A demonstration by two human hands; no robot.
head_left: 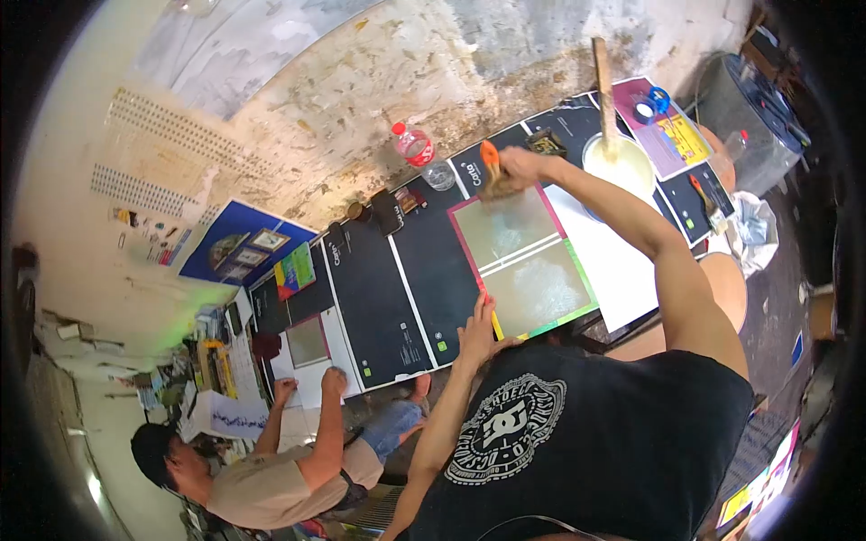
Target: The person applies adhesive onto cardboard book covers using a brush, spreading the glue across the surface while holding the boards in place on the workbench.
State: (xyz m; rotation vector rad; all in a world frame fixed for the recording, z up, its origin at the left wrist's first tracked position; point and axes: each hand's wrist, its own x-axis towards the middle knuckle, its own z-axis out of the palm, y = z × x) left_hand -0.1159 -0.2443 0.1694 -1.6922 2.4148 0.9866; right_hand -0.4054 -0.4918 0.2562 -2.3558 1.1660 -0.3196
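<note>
A flat greyish panel (532, 290) with pink, green and yellow borders lies on the table, its surface glossy in patches. A double white line crosses its middle. My right hand (521, 169) is closed around a wide paintbrush (490, 155) with an orange handle, whose bristles are over the panel's far edge. At the panel's near left corner rests my left hand (478, 334), fingers stretched along one edge and thumb out along the other. Right of the panel, a white bucket (622, 171) holds pale liquid and an upright wooden stick (603, 90). A white sheet (604, 261) lies beside the panel.
A plastic bottle (419, 155) and a phone (388, 213) stand or lie along the wall side. Blue tape rolls (651, 106) and a second brush (702, 194) are at the right. Another person (262, 469) sits at the left end, hands near a smaller framed panel (308, 343).
</note>
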